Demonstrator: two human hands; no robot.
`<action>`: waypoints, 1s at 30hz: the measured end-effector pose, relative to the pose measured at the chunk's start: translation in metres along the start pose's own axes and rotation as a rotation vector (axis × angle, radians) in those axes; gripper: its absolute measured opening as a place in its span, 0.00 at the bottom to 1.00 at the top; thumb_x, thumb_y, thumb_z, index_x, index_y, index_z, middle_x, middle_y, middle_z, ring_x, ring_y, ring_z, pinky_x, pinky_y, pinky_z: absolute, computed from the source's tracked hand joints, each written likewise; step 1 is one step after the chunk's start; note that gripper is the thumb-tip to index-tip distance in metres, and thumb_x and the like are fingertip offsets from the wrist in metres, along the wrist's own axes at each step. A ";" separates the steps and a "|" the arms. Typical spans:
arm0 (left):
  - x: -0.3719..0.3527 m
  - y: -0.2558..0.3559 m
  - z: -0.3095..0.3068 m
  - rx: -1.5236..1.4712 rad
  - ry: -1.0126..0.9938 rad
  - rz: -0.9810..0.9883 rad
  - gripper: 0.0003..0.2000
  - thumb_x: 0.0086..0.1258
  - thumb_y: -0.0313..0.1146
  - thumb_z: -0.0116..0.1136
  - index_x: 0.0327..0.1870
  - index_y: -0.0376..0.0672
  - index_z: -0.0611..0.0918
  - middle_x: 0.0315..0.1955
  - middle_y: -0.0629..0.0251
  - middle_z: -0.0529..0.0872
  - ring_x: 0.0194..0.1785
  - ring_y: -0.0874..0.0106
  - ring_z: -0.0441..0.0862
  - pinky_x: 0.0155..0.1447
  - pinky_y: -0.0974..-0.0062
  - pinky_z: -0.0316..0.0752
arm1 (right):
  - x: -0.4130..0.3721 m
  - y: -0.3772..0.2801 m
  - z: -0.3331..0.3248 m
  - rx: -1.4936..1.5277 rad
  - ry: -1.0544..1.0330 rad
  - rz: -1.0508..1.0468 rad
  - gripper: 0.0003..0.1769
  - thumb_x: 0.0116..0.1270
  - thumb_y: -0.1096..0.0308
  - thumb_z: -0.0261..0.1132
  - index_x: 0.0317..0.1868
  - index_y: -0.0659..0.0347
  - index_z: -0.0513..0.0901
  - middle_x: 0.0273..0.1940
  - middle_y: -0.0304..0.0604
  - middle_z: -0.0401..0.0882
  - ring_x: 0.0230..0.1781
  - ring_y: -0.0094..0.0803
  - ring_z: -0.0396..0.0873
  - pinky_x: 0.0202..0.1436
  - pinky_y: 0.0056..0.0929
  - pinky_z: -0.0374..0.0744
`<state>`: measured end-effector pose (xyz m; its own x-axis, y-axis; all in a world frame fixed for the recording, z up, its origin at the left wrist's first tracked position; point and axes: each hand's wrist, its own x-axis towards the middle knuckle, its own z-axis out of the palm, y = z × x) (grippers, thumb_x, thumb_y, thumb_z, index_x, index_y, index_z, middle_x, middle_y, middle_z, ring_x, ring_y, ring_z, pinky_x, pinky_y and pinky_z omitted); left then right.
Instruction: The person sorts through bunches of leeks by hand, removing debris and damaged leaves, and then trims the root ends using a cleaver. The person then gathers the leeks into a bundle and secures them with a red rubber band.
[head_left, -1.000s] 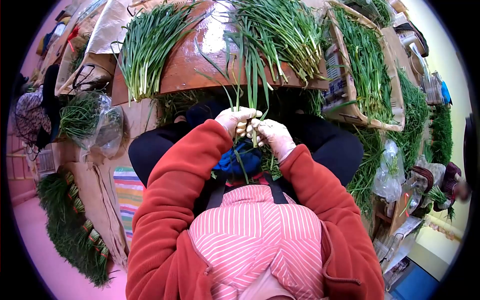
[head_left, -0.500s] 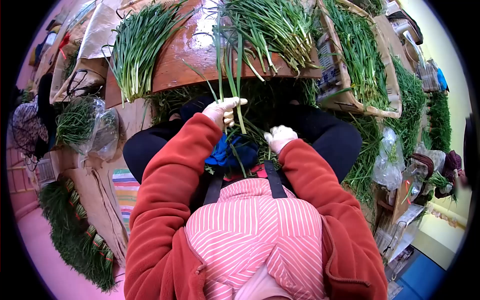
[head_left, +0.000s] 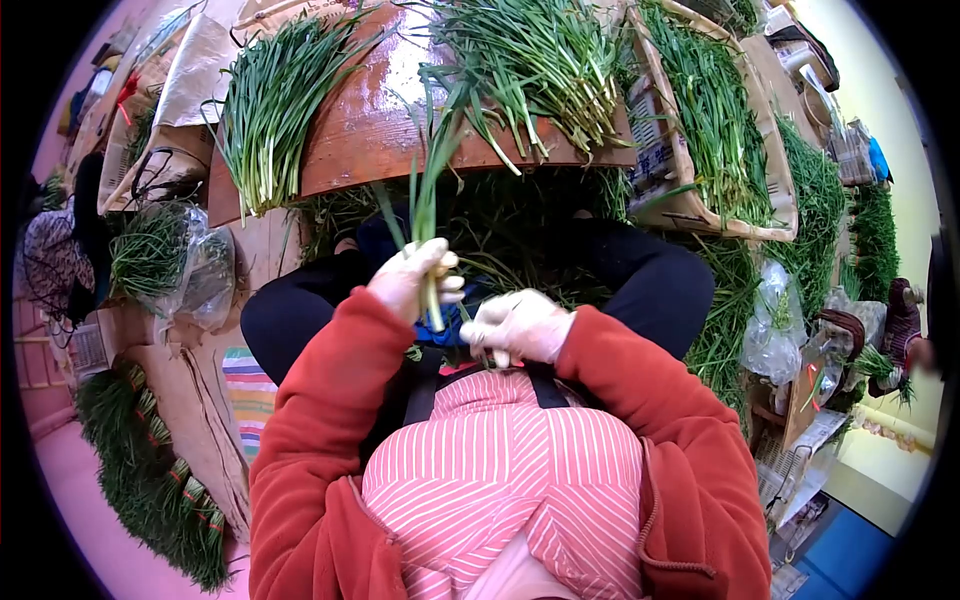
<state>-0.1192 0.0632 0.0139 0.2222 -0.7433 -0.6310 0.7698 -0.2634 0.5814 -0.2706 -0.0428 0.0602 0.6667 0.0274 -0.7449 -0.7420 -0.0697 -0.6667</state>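
My gloved left hand (head_left: 412,280) is closed around a few garlic chives (head_left: 427,205). Their pale stem ends poke out below the fingers, and the green leaves reach up toward the wooden table. To the right, close to those stem ends, my gloved right hand (head_left: 518,325) is curled with its fingertips together. Whatever its fingers may pinch is hidden. Blue cloth (head_left: 440,328) shows in my lap behind the hands. On the table lie a neat bundle of chives (head_left: 275,130) at the left and a looser pile of chives (head_left: 560,75) at the right.
The wooden table (head_left: 370,130) has its front edge just beyond my knees. A crate (head_left: 785,190) full of chives stands at its right. Loose greens (head_left: 720,320) cover the floor on the right; tied bundles (head_left: 170,460) line the lower left. Plastic bags (head_left: 775,330) lie nearby.
My left hand has come down and nearer my body with the chives. The right hand has moved left and toward me, close to the stem ends.
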 end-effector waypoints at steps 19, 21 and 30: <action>0.027 0.034 -0.010 -0.006 -0.092 0.118 0.23 0.68 0.44 0.50 0.61 0.43 0.69 0.36 0.70 0.77 0.38 0.77 0.76 0.46 0.76 0.73 | 0.066 0.002 -0.046 -0.579 0.831 -0.528 0.16 0.62 0.52 0.58 0.27 0.55 0.78 0.27 0.44 0.77 0.31 0.41 0.78 0.36 0.37 0.76; 0.032 0.022 -0.008 -0.044 -0.112 0.049 0.25 0.68 0.43 0.51 0.62 0.42 0.67 0.45 0.64 0.79 0.43 0.72 0.77 0.50 0.71 0.73 | 0.052 0.009 -0.021 -0.560 0.628 -0.662 0.16 0.61 0.52 0.59 0.26 0.55 0.78 0.26 0.43 0.77 0.30 0.40 0.77 0.36 0.36 0.75; 0.032 0.023 -0.018 -0.283 -0.244 0.033 0.23 0.72 0.43 0.45 0.64 0.42 0.64 0.18 0.79 0.57 0.21 0.82 0.58 0.35 0.79 0.65 | 0.096 -0.010 -0.131 -0.826 1.312 -0.348 0.17 0.60 0.49 0.59 0.29 0.55 0.80 0.27 0.42 0.78 0.31 0.39 0.78 0.34 0.35 0.76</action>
<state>-0.0840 0.0443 -0.0022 0.1271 -0.8822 -0.4534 0.9072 -0.0814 0.4127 -0.1900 -0.1697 -0.0018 0.7079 -0.6547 0.2651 -0.5975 -0.7552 -0.2695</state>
